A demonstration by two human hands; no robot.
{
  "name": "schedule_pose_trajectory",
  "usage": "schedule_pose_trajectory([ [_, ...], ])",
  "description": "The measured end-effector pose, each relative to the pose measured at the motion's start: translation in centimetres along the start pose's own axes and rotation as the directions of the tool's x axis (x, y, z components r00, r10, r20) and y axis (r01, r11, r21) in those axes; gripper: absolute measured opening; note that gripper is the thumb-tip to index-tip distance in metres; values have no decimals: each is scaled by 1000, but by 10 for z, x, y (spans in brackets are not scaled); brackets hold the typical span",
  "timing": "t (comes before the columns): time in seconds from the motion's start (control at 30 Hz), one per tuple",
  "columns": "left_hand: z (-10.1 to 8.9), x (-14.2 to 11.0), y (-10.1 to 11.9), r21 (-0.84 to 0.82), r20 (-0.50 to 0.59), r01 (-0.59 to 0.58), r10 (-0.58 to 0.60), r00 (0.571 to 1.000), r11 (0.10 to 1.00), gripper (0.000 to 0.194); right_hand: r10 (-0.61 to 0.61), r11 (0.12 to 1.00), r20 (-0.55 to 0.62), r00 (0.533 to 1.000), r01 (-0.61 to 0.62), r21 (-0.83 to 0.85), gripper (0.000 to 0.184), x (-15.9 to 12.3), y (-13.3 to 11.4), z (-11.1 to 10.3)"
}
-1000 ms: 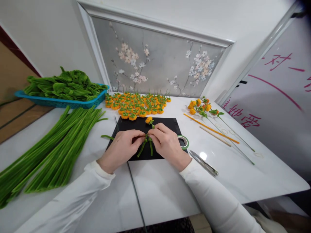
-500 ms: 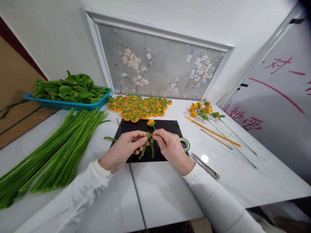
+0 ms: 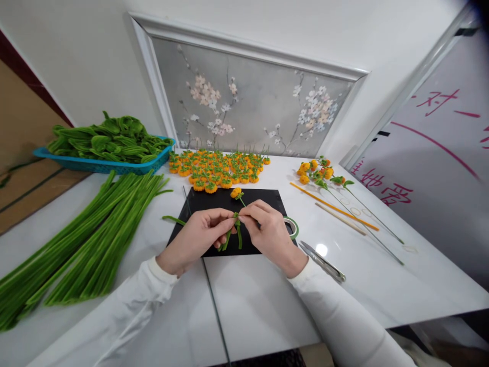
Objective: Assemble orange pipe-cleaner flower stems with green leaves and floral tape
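Note:
Over the black mat (image 3: 267, 201), my left hand (image 3: 200, 229) and my right hand (image 3: 270, 232) meet with fingertips pinched on a short green pipe cleaner piece (image 3: 236, 220). Its top is bunched between the fingertips, and loose green ends hang down below. Just beyond my fingers lies an orange flower head (image 3: 237, 193) on a green stem. Part of another green pipe cleaner (image 3: 172, 219) pokes out left of my left hand. Close to my right wrist is a roll of green tape (image 3: 293, 228), partly hidden by the hand.
Long green pipe cleaners (image 3: 103, 234) lie at left, below a blue basket (image 3: 103, 165) of green leaf shapes. Several orange flower heads (image 3: 214, 168) stand behind the mat. At right are snips (image 3: 324, 262), an orange pipe cleaner (image 3: 332, 206), a thin stick (image 3: 340, 218) and finished flower stems (image 3: 321, 171).
My left fingers have moved slightly right, closer to my right fingertips. The green piece's upper end, which stuck up beside my left thumb, is now between both hands' fingertips.

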State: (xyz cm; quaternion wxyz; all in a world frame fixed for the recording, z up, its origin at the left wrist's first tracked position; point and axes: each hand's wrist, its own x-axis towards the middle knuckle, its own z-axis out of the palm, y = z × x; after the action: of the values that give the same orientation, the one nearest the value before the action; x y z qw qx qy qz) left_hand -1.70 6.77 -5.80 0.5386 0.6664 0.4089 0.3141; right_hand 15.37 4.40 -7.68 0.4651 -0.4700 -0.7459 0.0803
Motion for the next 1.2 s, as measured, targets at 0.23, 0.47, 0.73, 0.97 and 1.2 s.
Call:
schedule_pose_trajectory([
  [0.23, 2, 0, -1, 94, -9, -57, 59, 998, 994, 22, 55, 995, 10, 998, -55, 88, 12, -1, 0, 3],
  [0.47, 2, 0, 0, 173, -48, -78, 87, 995, 982, 25, 243, 906, 70, 967, -252, 340, 8, 1, 2, 7],
  [0.73, 3, -1, -1, 161, -16, -104, 108, 994, 981, 25, 278, 856, 109, 955, -297, 423, 6, 2, -1, 5],
  [0.97, 2, -2, 2, 181, 10, -123, 123, 992, 976, 28, 280, 804, 191, 941, -339, 488, 8, 3, 2, 4],
  [1.2, 1, 0, -1, 223, 46, -164, 158, 986, 961, 28, 281, 791, 202, 938, -345, 504, 7, 3, 2, 4],
])
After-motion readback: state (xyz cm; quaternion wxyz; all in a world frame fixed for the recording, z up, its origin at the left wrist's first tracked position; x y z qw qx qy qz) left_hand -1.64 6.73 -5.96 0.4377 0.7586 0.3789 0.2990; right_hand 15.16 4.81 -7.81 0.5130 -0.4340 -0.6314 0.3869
